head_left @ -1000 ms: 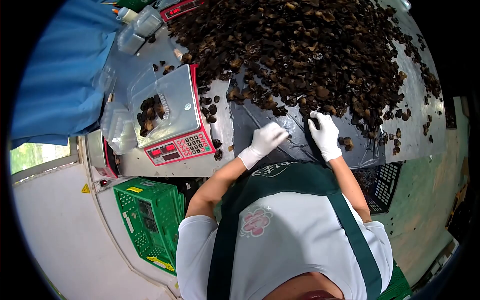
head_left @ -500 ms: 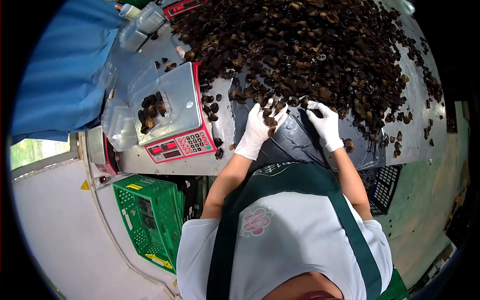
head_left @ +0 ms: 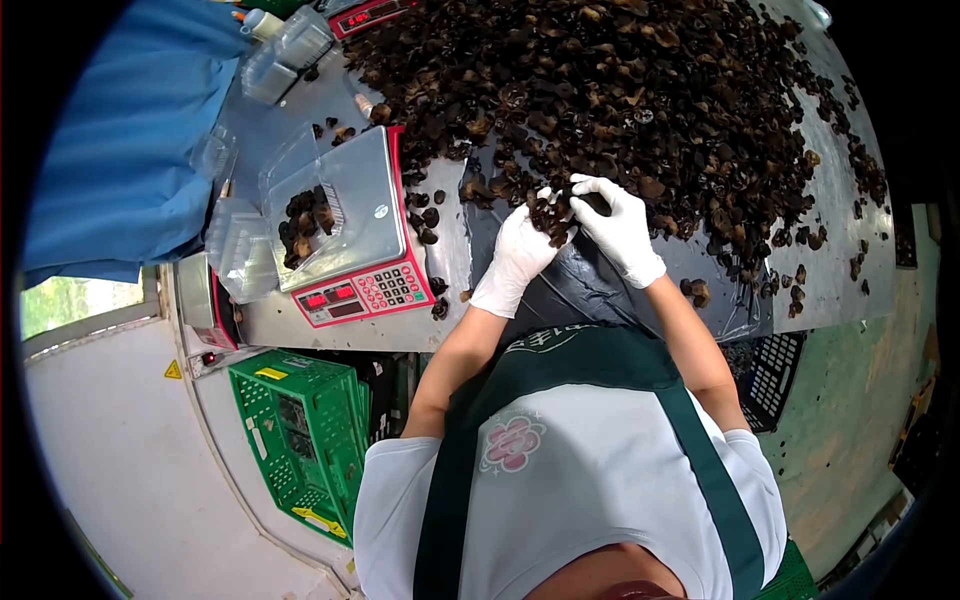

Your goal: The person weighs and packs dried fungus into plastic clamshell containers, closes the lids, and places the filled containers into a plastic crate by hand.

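Note:
My left hand (head_left: 525,248), in a white glove, is closed around several dark, curled dried wood ear mushrooms (head_left: 548,218) that show at its fingers. Close beside it on the right, my gloved right hand (head_left: 617,228) has thumb and fingertips pinched at those same mushrooms; the exact piece between them is partly hidden. Both hands are at the near edge of a large heap of wood ear mushrooms (head_left: 620,100), above a black plastic sheet (head_left: 575,290) on the metal table.
To the left stands a red-edged digital scale (head_left: 350,215), bearing an open clear plastic box with mushrooms (head_left: 305,225) in it. More clear boxes (head_left: 240,250) lie beside it. A second scale (head_left: 365,15) sits at the back. Below are a green crate (head_left: 300,430) and a black crate (head_left: 772,375).
My right hand has moved left from the edge of the heap and now meets my left hand. The left hand has turned slightly, its fingers more closed around the mushrooms.

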`<state>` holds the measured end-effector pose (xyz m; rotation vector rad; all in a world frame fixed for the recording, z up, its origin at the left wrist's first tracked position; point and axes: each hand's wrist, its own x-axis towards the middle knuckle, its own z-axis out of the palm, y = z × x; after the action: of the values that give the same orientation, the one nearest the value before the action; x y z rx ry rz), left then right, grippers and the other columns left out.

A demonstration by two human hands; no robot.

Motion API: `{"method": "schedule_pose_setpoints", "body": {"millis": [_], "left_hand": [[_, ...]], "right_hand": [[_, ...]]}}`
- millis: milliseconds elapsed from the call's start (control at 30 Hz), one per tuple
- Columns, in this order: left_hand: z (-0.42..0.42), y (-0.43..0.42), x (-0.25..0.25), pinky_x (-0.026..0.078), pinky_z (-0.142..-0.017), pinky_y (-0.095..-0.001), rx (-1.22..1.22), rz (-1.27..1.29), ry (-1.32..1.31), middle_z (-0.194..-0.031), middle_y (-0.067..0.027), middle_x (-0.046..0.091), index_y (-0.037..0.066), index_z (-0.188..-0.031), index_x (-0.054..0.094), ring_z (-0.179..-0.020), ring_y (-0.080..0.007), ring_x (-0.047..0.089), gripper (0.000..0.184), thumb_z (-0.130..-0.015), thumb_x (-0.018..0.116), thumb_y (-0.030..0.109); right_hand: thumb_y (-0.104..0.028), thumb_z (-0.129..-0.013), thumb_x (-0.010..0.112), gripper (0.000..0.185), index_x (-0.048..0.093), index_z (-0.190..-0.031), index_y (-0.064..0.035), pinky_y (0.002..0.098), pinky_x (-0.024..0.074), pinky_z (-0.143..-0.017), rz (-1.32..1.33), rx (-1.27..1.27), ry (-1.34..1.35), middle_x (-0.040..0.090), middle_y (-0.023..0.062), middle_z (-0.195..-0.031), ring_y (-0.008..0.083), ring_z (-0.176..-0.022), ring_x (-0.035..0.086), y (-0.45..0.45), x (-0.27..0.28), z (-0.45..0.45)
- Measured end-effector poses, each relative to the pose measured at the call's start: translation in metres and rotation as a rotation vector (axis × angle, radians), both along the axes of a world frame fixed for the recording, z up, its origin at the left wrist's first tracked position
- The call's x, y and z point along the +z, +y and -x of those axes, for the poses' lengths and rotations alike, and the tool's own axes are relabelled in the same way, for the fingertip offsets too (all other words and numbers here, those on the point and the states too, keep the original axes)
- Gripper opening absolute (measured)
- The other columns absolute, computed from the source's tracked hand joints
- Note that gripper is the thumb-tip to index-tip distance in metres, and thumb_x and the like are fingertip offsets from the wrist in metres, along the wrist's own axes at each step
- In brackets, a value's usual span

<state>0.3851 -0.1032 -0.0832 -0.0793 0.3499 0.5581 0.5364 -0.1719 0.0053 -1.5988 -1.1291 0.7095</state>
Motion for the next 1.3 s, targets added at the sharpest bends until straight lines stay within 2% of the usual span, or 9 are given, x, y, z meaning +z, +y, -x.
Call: {"method": "schedule_pose_setpoints", "body": {"millis": [167, 300, 433, 500, 633, 800, 900, 1167, 1300], "left_hand": [[-0.004, -0.003, 0.003, 0.043, -0.098, -0.0428, 0.0, -0.106, -0.142, -0.121, -0.0103, 0.057, 0.006, -0.121, 0.053, -0.111, -0.0266, 0.055, 0.037, -0.1, 0.03, 0.026], [-0.005, -0.007, 0.015, 0.044, -0.097, -0.0446, 0.057, 0.19, 0.004, -0.119, -0.011, 0.059, 0.009, -0.12, 0.055, -0.111, -0.0283, 0.055, 0.04, -0.099, 0.032, 0.034], [-0.005, -0.011, 0.021, 0.038, -0.099, -0.0573, 0.011, 0.124, -0.226, -0.127, -0.0134, 0.055, 0.011, -0.122, 0.055, -0.114, -0.0342, 0.053, 0.041, -0.097, 0.034, 0.036], [-0.007, -0.015, 0.028, 0.037, -0.1, -0.0581, 0.1, 0.157, -0.109, -0.131, -0.0165, 0.051, 0.011, -0.123, 0.055, -0.119, -0.036, 0.049, 0.042, -0.096, 0.036, 0.037], [-0.015, -0.02, 0.033, 0.039, -0.096, -0.0579, 0.12, 0.052, 0.0, -0.125, -0.0197, 0.054, 0.009, -0.117, 0.057, -0.115, -0.0367, 0.05, 0.04, -0.095, 0.037, 0.036], [-0.019, -0.019, 0.036, 0.036, -0.099, -0.0584, 0.208, 0.189, 0.069, -0.128, -0.0182, 0.052, 0.009, -0.117, 0.057, -0.122, -0.0365, 0.045, 0.041, -0.094, 0.038, 0.037], [-0.011, -0.023, 0.045, 0.035, -0.101, -0.0585, 0.107, 0.047, -0.036, -0.129, -0.0159, 0.052, 0.009, -0.116, 0.057, -0.125, -0.0351, 0.044, 0.039, -0.094, 0.04, 0.036], [-0.01, -0.014, 0.042, 0.037, -0.101, -0.0521, 0.145, 0.213, 0.073, -0.113, -0.011, 0.06, 0.008, -0.109, 0.06, -0.113, -0.0295, 0.052, 0.033, -0.091, 0.051, 0.035], [0.001, 0.002, 0.052, 0.048, -0.08, -0.0453, 0.199, 0.255, 0.204, -0.107, -0.0113, 0.061, 0.008, -0.107, 0.059, -0.097, -0.0288, 0.058, 0.035, -0.09, 0.053, 0.037]], "right_hand": [[-0.021, -0.077, 0.067, 0.041, 0.057, -0.116, -0.0112, 0.0359, 0.0498, -0.085, 0.059, 0.307, -0.43, 0.061, 0.0084, -0.117, 0.0278, -0.099, 0.059, 0.004, 0.0, 0.014], [-0.021, -0.077, 0.068, 0.049, 0.055, -0.124, -0.013, 0.035, 0.0511, -0.082, -0.03, 0.332, -0.494, 0.061, 0.0089, -0.117, 0.027, -0.093, 0.061, -0.007, 0.014, 0.015], [-0.016, -0.082, 0.069, 0.033, 0.064, -0.113, -0.0084, 0.0283, 0.0535, -0.064, 0.02, 0.005, -0.344, 0.069, 0.0077, -0.086, 0.015, -0.065, 0.066, -0.019, 0.005, 0.0], [-0.025, -0.078, 0.069, 0.03, 0.067, -0.105, -0.0121, 0.0336, 0.0522, -0.069, 0.22, 0.037, -0.294, 0.069, 0.0045, -0.082, 0.0211, -0.076, 0.065, -0.029, 0.003, -0.005], [-0.03, -0.075, 0.072, 0.031, 0.067, -0.096, -0.0079, 0.0409, 0.038, -0.104, 0.144, 0.06, -0.362, 0.061, 0.009, -0.12, 0.029, -0.104, 0.06, -0.041, -0.022, 0.01], [-0.023, -0.074, 0.071, 0.021, 0.067, -0.087, -0.0073, 0.0408, 0.0429, -0.097, 0.068, 0.027, -0.312, 0.06, 0.0109, -0.123, 0.032, -0.102, 0.059, -0.046, -0.03, 0.011], [-0.017, -0.076, 0.071, 0.017, 0.066, -0.084, -0.0037, 0.0267, 0.0512, -0.074, 0.18, 0.002, 0.034, 0.065, 0.0124, -0.114, 0.0181, -0.076, 0.064, -0.055, -0.028, -0.001], [-0.011, -0.09, 0.061, 0.009, 0.064, -0.092, -0.003, 0.0171, 0.0402, -0.058, 0.285, -0.12, 0.402, 0.062, -0.0023, -0.073, 0.0032, -0.063, 0.051, -0.096, -0.019, -0.053], [-0.01, -0.091, 0.06, 0.013, 0.065, -0.098, -0.0009, 0.0184, 0.0425, -0.058, 0.354, -0.201, 0.209, 0.065, -0.0001, -0.076, 0.0043, -0.063, 0.054, -0.115, -0.02, -0.079]]}}
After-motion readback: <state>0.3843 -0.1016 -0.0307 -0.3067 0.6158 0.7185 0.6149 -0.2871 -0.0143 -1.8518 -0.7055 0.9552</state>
